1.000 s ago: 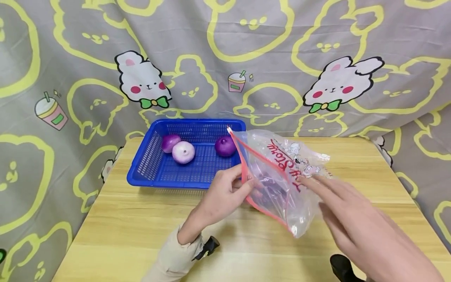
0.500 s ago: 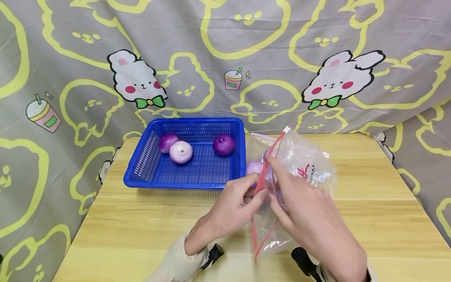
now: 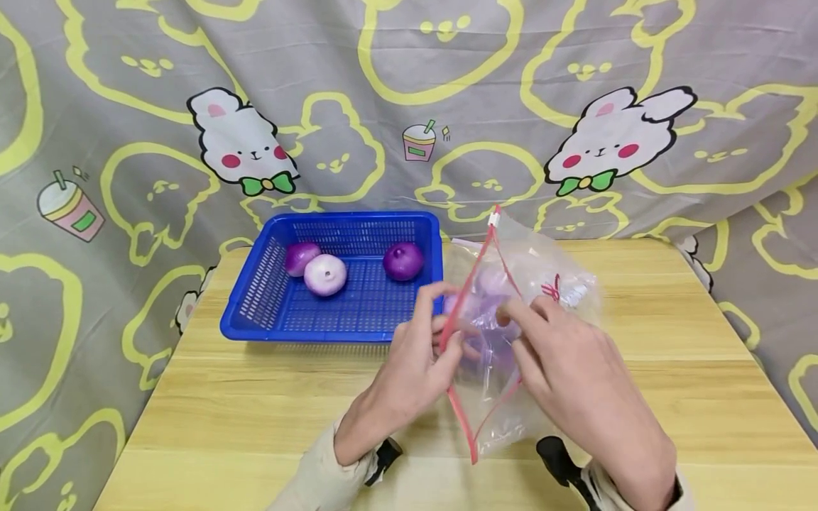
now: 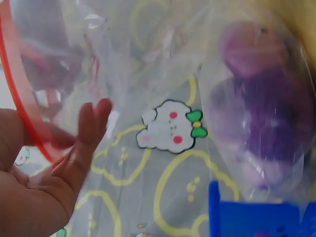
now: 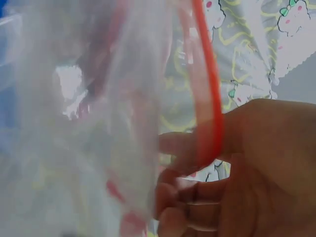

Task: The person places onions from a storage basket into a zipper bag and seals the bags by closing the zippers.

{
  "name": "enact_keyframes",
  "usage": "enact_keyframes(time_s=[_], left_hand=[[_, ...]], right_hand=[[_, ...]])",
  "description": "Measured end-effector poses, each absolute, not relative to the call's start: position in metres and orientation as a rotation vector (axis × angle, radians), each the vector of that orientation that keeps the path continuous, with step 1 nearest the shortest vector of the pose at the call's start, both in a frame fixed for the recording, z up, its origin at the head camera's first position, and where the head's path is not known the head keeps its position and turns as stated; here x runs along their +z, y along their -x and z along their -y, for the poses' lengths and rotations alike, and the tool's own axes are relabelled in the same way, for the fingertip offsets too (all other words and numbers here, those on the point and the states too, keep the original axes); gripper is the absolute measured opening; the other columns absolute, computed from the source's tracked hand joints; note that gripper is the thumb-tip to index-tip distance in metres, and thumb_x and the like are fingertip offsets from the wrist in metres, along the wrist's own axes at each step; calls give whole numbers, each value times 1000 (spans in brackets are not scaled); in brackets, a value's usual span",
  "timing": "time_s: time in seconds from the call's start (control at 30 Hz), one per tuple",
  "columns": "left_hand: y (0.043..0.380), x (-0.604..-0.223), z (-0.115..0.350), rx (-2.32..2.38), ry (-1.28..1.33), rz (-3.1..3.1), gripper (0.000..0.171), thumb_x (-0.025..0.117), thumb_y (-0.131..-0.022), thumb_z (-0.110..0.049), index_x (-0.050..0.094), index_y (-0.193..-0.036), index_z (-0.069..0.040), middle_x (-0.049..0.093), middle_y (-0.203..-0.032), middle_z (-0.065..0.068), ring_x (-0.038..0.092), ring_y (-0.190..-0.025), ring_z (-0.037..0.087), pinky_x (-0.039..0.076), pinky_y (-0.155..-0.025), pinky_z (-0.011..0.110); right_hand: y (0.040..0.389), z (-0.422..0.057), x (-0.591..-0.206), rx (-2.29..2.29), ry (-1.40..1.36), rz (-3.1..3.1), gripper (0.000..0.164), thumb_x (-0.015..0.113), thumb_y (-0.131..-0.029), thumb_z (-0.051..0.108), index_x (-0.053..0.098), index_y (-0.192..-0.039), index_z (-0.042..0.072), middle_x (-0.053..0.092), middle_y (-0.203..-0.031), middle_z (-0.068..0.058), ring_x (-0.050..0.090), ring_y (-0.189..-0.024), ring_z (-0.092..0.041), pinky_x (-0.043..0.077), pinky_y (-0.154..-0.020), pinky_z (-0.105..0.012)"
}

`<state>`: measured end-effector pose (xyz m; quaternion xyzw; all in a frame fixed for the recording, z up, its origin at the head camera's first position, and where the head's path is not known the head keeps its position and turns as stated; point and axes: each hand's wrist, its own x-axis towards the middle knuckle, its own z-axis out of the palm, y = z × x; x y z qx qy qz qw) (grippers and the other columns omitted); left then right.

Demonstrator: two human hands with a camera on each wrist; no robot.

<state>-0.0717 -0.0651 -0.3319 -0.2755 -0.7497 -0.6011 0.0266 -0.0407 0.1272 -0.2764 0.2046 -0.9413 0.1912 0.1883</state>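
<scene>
A clear zip bag (image 3: 543, 255) with a red-edged mouth and white slider is held spread between both hands, its mouth facing left. My left hand (image 3: 415, 362) pinches the near-left red edge, thumb on one side and fingers on the other. On the opposite edge, my right hand (image 3: 575, 362) grips the film; in the right wrist view its thumb and finger (image 5: 180, 150) close over the red strip. Behind it, another clear bag (image 4: 256, 182) holds several purple onions (image 4: 266, 108), seen plainly in the left wrist view and only through film in the head view.
Left of the hands stands a blue plastic basket (image 3: 307, 336) holding a pale onion (image 3: 326, 275), a purple-white onion (image 3: 302, 259) and a dark purple onion (image 3: 403, 261). The wooden table (image 3: 255, 426) backs onto a grey patterned curtain (image 3: 358, 57).
My right hand has moved left from the bag's outside to its red edge. The bag has turned more upright, and its mouth has spread wider over the last half second.
</scene>
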Motion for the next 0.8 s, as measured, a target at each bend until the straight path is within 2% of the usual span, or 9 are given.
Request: enact_keyframes(time_s=[0.07,0.1,0.23,0.3,0.37,0.47,0.57,0.67,0.8], left_hand=[[73,-331,67,-1705,864,2251,59,47,-91,13,39,-142,-15,71,-99,11,68,-70,10,49,-47,19],[74,-330,68,-1614,872,2219,61,46,-90,14,41,-143,-16,69,-101,10,66,-72,11,50,-51,19],[76,-328,75,-1259,833,2151,50,43,-88,13,62,-129,-10,61,-103,8,56,-79,13,49,-66,18],[76,-325,78,-1211,825,2143,47,43,-87,13,67,-123,-5,58,-109,11,57,-87,16,50,-72,20],[75,-323,82,-1185,802,2135,41,45,-88,12,69,-119,1,55,-107,13,55,-82,16,49,-67,19],[74,-320,87,-1169,748,2123,26,53,-90,6,69,-109,7,52,-102,13,52,-73,13,46,-59,15],[73,-316,91,-1120,669,2111,13,64,-89,0,68,-99,7,50,-96,12,50,-67,11,43,-54,13],[73,-313,95,-1042,594,2087,21,66,-84,5,70,-105,7,50,-87,10,47,-61,10,41,-50,14],[72,-309,100,-944,515,2059,48,57,-76,13,69,-121,2,44,-74,6,41,-55,9,37,-46,18]], right_hand=[[41,-131,-274,541,-524,2605,22,53,-91,4,69,-98,17,49,-78,3,38,-55,-9,33,-49,-25],[40,-133,-273,551,-499,2581,23,51,-91,3,70,-96,17,49,-79,3,38,-55,-9,32,-49,-26],[38,-139,-271,626,-410,2490,31,48,-93,1,73,-101,16,45,-78,5,35,-56,-7,30,-49,-23],[39,-140,-270,678,-400,2428,32,49,-93,0,74,-107,14,44,-77,4,34,-58,-6,29,-50,-21],[41,-138,-270,726,-407,2366,27,52,-94,1,74,-108,9,44,-76,3,35,-61,-6,29,-52,-19],[43,-134,-271,767,-425,2286,14,66,-90,6,72,-102,2,44,-76,-1,35,-63,-8,27,-54,-18],[46,-130,-272,767,-442,2228,19,74,-84,10,71,-99,-1,45,-74,-2,39,-63,-9,26,-54,-17],[47,-127,-273,769,-469,2158,19,67,-84,6,72,-100,-2,49,-73,-4,44,-62,-9,31,-55,-16],[47,-127,-275,763,-425,2046,23,48,-84,1,70,-79,-4,46,-69,-8,40,-59,-10,31,-53,-16]])
